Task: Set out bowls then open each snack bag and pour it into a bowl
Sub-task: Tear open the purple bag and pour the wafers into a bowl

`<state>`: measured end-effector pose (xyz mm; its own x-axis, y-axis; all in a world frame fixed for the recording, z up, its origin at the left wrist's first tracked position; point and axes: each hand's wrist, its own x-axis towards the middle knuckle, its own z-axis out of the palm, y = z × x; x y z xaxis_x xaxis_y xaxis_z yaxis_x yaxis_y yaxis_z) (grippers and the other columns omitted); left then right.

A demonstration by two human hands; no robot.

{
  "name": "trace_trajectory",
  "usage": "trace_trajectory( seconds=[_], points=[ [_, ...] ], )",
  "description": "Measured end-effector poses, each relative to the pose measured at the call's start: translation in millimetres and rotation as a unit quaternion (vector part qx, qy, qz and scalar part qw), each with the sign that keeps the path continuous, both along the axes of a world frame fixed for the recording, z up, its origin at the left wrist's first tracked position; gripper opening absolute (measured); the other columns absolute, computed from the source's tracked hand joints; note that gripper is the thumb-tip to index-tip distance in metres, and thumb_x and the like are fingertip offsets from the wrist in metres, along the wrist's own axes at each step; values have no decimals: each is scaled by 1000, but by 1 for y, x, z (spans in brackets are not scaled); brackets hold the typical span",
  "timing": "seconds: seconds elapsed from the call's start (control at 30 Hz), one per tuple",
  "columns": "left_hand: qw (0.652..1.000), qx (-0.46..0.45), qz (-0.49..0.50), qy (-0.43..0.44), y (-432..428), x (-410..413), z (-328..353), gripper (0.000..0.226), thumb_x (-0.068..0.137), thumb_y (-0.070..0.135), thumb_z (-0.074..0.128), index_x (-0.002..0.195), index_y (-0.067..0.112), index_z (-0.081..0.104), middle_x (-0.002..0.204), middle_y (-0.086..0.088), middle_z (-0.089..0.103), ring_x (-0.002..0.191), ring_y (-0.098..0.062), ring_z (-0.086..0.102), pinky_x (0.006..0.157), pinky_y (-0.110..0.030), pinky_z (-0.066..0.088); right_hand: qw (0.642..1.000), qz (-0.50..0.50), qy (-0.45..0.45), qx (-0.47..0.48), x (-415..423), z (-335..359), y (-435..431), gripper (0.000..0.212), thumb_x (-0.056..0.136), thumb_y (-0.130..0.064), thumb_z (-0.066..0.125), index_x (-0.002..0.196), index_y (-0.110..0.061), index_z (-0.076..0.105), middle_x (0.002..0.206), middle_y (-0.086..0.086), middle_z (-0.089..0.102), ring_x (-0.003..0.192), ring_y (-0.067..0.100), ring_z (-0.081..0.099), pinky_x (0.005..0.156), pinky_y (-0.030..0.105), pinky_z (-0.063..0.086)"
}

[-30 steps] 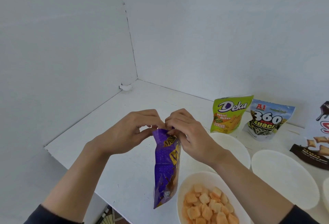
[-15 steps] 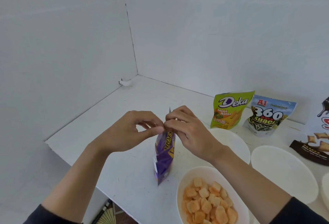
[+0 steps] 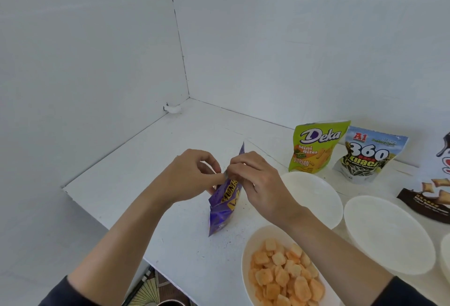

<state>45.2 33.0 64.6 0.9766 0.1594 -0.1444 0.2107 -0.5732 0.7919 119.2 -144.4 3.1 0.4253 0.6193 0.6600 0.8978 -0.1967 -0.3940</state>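
Purple snack bag (image 3: 225,204): in front of the person, over the white table (image 3: 170,159), left of the bowls. It hangs tilted, top toward the hands and lower corner down at the table surface; whether it touches cannot be told. A narrow purple tip pokes up behind the right knuckles.
Left hand (image 3: 192,176): fingers curled, thumb and forefinger pinching the bag's top edge from the left.
Right hand (image 3: 258,181): fingers curled, pinching the same top edge from the right, fingertips nearly meeting those of the left hand.
Bag mouth: hidden by the fingers; torn or sealed cannot be told.
Filled bowl (image 3: 246,252): white, nearest the person, under the right forearm, holding orange square snacks (image 3: 282,274).
Empty bowl (image 3: 316,191): white, just beyond the right hand.
Second empty bowl (image 3: 387,235): white, to the right of the first.
Third bowl (image 3: 445,257): only a sliver at the right edge; contents not seen.
Green Deka bag (image 3: 316,147): upright near the back wall, behind the empty bowl.
360 Kuaci bag (image 3: 367,157): upright, just beside the green one, on its right.
Dark brown and white bag (image 3: 433,198): at the right edge, cut off by the frame.
Sleeves: dark, at both forearms, bottom of view.
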Motion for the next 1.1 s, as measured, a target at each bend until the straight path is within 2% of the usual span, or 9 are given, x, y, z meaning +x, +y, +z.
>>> trace_trajectory(
  seconds=[0.1,0.2,0.37,0.5,0.6,0.7,0.8,0.9,1.1],
  points=[
    [998,31,-54,31,2,4,3,23,94,25,64,73,17,72,70,7,74,64,-7,68,74,-35,55,1000,-9,-1,12,1,-1,1,18,92,9,56,95,-4,69,100,2,63,90,24,55,81,28,47],
    [996,49,-64,42,-2,6,2,36,96,22,60,60,19,63,58,11,61,52,-5,50,56,-16,39,1000,0,15,7,3,0,1,20,91,11,55,95,-4,68,101,1,61,90,25,54,81,32,46],
    [996,73,-51,7,-3,6,-5,34,91,22,63,61,8,56,59,-1,47,57,-16,36,56,-27,32,997,41,42,-44,1,5,1,22,96,-4,44,98,-6,65,103,-1,60,94,23,48,86,20,38],
    [992,117,-51,-16,-6,8,-6,35,90,26,67,69,0,59,58,-1,49,54,-15,38,54,-27,34,994,63,36,-84,3,11,2,25,99,-9,41,98,-4,65,102,1,62,95,21,45,89,18,37],
    [986,156,-12,-50,3,10,-6,40,87,28,67,54,13,48,63,-7,59,53,-13,44,55,-30,39,993,72,36,-87,5,16,-1,14,97,3,50,91,-4,60,95,1,59,94,22,44,86,26,40],
    [990,118,26,-69,20,7,3,48,85,17,66,43,19,44,73,-8,65,50,-4,56,60,-36,59,994,72,36,-73,4,20,-7,14,97,4,55,88,-7,56,91,-2,55,93,22,42,84,23,37],
    [992,126,8,-31,21,4,14,29,82,19,67,54,14,60,70,-7,72,59,-13,71,71,-49,64,995,60,9,-75,4,18,-6,12,95,1,59,89,-9,57,93,-5,57,96,19,43,85,23,38],
    [993,106,5,-49,20,7,19,23,79,19,68,62,21,53,73,4,68,55,-14,68,66,-57,61,996,52,2,-71,5,16,-2,12,96,-2,61,91,-12,58,96,-7,59,98,17,43,85,27,41],
    [987,133,-66,55,18,10,21,29,86,32,74,113,30,63,104,11,70,80,-15,76,68,-30,64,994,49,47,-88,7,23,-2,4,94,-15,67,96,-17,65,93,-11,62,104,10,42,89,24,41]
  ],
)
